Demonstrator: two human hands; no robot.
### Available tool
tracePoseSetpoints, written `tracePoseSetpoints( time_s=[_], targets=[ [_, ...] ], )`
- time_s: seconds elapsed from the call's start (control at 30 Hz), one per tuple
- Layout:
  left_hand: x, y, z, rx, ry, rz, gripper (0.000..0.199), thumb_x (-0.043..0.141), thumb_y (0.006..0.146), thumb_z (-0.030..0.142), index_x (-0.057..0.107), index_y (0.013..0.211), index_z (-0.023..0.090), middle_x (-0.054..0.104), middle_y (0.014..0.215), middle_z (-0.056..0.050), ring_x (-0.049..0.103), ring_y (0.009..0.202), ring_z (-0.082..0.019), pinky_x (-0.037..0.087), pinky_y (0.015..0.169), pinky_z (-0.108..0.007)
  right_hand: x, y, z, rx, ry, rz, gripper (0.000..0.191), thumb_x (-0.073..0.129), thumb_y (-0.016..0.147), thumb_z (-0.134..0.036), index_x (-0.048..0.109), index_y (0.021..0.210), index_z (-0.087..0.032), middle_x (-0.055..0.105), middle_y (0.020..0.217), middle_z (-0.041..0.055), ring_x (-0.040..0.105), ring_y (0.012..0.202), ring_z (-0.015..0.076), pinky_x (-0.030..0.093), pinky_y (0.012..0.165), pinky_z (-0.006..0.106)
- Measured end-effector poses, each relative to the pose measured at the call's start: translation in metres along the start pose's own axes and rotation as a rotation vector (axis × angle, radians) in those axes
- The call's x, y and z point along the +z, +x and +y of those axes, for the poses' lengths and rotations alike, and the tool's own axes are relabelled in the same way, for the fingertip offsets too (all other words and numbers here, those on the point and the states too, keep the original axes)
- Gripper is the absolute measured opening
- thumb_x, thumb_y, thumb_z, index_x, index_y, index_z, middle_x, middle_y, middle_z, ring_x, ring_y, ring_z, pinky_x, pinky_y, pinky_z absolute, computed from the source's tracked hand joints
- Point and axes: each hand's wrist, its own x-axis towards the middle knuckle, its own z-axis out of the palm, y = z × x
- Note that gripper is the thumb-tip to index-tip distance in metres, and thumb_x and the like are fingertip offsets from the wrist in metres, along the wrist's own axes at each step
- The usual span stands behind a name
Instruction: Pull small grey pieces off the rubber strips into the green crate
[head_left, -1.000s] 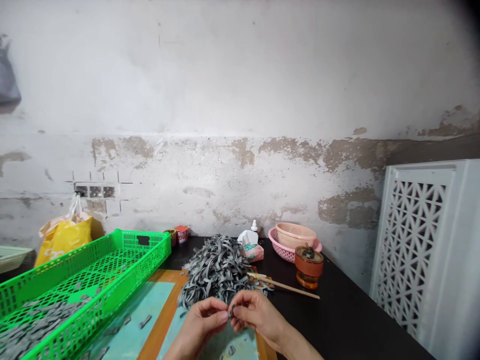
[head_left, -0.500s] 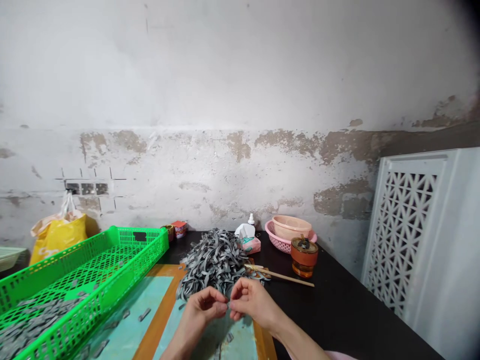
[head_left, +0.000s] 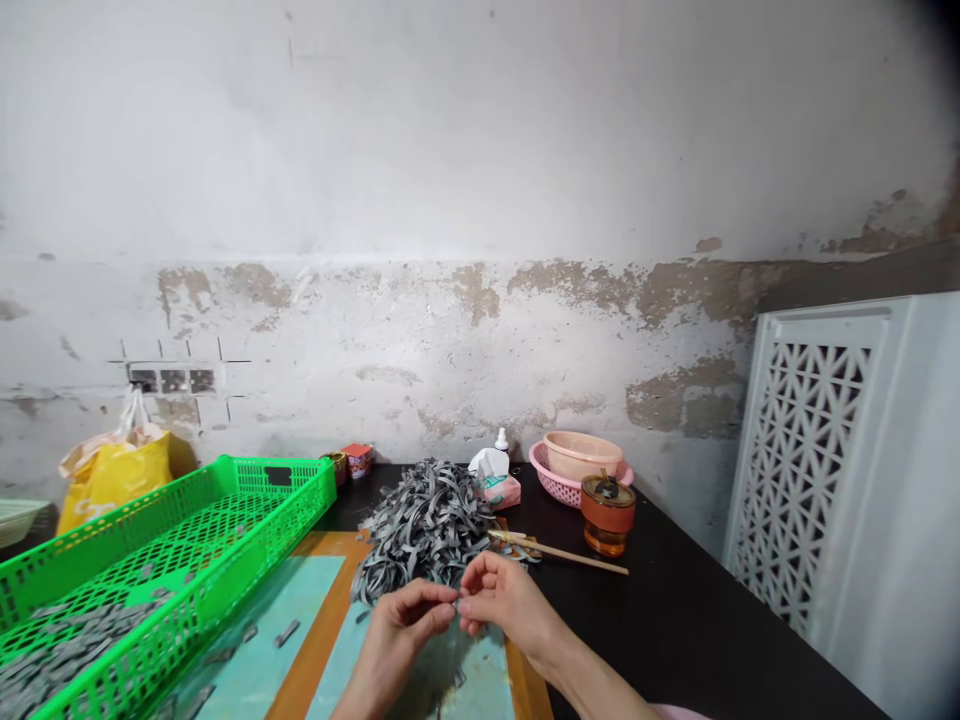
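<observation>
Fingertip to fingertip, my left hand (head_left: 409,630) and my right hand (head_left: 506,610) meet just in front of a heap of grey strips (head_left: 424,525). Both hands are pinched closed. Whatever is between the fingertips is too small to make out. Below them lies a light-blue mat (head_left: 337,660) edged with brown tape, with a few small grey pieces (head_left: 286,633) on it. More flat grey pieces (head_left: 67,645) lie in the green basket (head_left: 300,500) on the left.
Behind the heap stand a tissue pack (head_left: 501,490) and a white bottle (head_left: 501,440). Pink baskets (head_left: 581,455), an amber jar (head_left: 607,515) and a brush (head_left: 577,555) are on the right. A yellow bag (head_left: 120,475) hangs at the left.
My left hand's fingers have shifted slightly, still meeting my right hand's fingertips. The view has moved very slightly.
</observation>
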Motion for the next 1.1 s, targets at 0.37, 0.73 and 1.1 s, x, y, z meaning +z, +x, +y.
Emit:
tracePoseSetpoints(
  time_s=[0.37, 0.73, 1.1],
  targets=[
    [-0.001, -0.001, -0.001, 0.129, 0.115, 0.022, 0.018, 0.079, 0.064, 0.035, 0.079, 0.073, 0.019, 0.069, 0.078, -0.008, 0.061, 0.080, -0.024, 0.046, 0.073, -0.029, 0.004, -0.006, -0.005, -0.001, 0.081, -0.022, 0.030, 0.075, 0.052, -0.019, 0.052, 0.071, -0.017, 0.060, 0.061, -0.0061, 0.056, 0.048, 0.0090, 0.042, 0.050, 0.022],
    [0.000, 0.000, -0.004, 0.198, 0.049, 0.022, 0.019, 0.079, 0.063, 0.039, 0.079, 0.069, 0.021, 0.060, 0.081, -0.006, 0.057, 0.081, -0.024, 0.045, 0.073, -0.030, 0.015, -0.009, -0.004, -0.049, 0.193, -0.012, 0.030, 0.073, 0.055, -0.018, 0.048, 0.072, -0.018, 0.060, 0.063, -0.0060, 0.054, 0.047, 0.0076, 0.037, 0.047, 0.019],
    [0.001, -0.002, 0.000, 0.214, 0.087, -0.004, 0.019, 0.075, 0.069, 0.039, 0.077, 0.073, 0.021, 0.058, 0.085, -0.005, 0.057, 0.083, -0.023, 0.047, 0.072, -0.030, 0.013, -0.014, -0.007, -0.035, 0.238, -0.080, 0.043, 0.085, 0.053, -0.027, 0.048, 0.074, -0.018, 0.059, 0.068, -0.0064, 0.055, 0.051, 0.0072, 0.039, 0.051, 0.020]
  ],
)
